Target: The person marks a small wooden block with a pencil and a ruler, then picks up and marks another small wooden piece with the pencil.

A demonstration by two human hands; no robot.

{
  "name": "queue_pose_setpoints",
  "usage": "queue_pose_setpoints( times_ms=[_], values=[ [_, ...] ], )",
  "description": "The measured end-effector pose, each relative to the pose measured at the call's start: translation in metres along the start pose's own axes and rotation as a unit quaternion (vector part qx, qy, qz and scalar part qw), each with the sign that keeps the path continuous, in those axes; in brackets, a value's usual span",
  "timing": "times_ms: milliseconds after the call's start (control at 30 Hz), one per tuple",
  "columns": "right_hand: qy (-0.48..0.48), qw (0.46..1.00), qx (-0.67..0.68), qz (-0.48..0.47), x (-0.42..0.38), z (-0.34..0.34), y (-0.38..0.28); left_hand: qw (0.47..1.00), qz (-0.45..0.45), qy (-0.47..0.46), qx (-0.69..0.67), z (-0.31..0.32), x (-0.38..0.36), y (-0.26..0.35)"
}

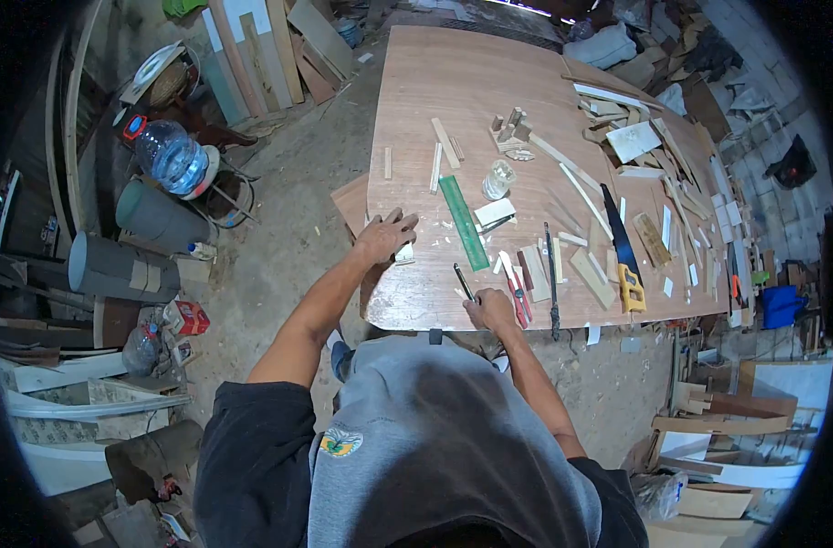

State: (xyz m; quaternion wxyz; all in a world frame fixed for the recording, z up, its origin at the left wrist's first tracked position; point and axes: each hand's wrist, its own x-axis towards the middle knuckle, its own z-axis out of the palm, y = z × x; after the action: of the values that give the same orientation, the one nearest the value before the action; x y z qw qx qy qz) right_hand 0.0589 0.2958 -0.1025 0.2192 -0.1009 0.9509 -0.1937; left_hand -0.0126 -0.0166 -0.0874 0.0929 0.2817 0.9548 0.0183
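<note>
My left hand [386, 239] rests at the left edge of the wooden table, fingers spread and pointing forward. Under its thumb side a small pale wood piece [404, 255] shows in part; whether the hand grips it is hidden. Near the front edge, my right hand [495, 311] is closed around a slim dark pen [464, 282], its tip pointing forward and left. Just right of that hand lies a red-handled pair of pliers or cutters [516, 290]. A green ruler-like strip [464, 223] lies between the hands, farther forward.
The table [453, 82] also carries a glass jar [499, 180], a handsaw with yellow handle [630, 274], a thin dark rod [552, 274], wood strips [571, 173] and a scrap pile [633, 142]. On the left stand a water bottle [174, 163] and grey cylinders [115, 267].
</note>
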Motion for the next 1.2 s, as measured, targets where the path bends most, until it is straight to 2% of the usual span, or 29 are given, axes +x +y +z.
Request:
queue_pose_setpoints(
  times_ms=[100,133,233,267,333,467,567,633,767,900,967,1067,1200],
  values=[
    [0.03,0.999,0.018,0.009,-0.009,0.002,0.005,0.999,-0.008,-0.042,-0.021,-0.002,0.0,-0.009],
    [0.03,0.999,0.021,0.012,-0.01,0.006,0.01,1.0,-0.007,-0.001,-0.012,0.015,0.0,-0.019],
    [0.052,0.998,0.039,0.002,-0.011,0.018,0.023,0.998,-0.026,-0.001,-0.051,0.034,-0.006,-0.034],
    [0.054,0.997,0.048,-0.002,-0.011,0.022,0.027,0.996,0.0,0.033,-0.078,0.036,-0.012,-0.036],
    [0.065,0.996,0.06,-0.015,-0.01,0.026,0.031,0.993,-0.022,0.042,-0.107,0.048,-0.018,-0.035],
    [0.049,0.995,0.081,-0.029,-0.006,0.028,0.033,0.983,-0.067,0.091,-0.148,0.066,-0.027,-0.035],
    [0.052,0.996,0.067,-0.031,-0.004,0.017,0.024,0.981,-0.11,0.055,-0.149,0.055,-0.032,-0.026],
    [0.015,0.998,0.054,-0.01,-0.002,0.01,0.019,0.979,-0.113,0.072,-0.151,0.062,-0.033,-0.023],
    [0.013,0.998,0.057,-0.002,0.001,0.011,0.02,0.971,-0.114,0.113,-0.178,0.067,-0.033,-0.023],
    [0.007,0.998,0.056,0.003,0.005,0.018,0.025,0.961,-0.165,0.064,-0.215,0.046,-0.028,-0.018],
    [0.013,0.998,0.061,0.007,0.007,0.021,0.028,0.938,-0.192,-0.009,-0.289,0.031,-0.027,-0.018],
    [0.038,0.997,0.072,-0.012,0.007,0.026,0.032,0.92,-0.192,-0.018,-0.342,0.014,-0.028,-0.015],
    [0.028,0.997,0.076,-0.008,0.005,0.023,0.03,0.897,-0.187,0.006,-0.399,0.043,-0.023,-0.029]
  ],
)
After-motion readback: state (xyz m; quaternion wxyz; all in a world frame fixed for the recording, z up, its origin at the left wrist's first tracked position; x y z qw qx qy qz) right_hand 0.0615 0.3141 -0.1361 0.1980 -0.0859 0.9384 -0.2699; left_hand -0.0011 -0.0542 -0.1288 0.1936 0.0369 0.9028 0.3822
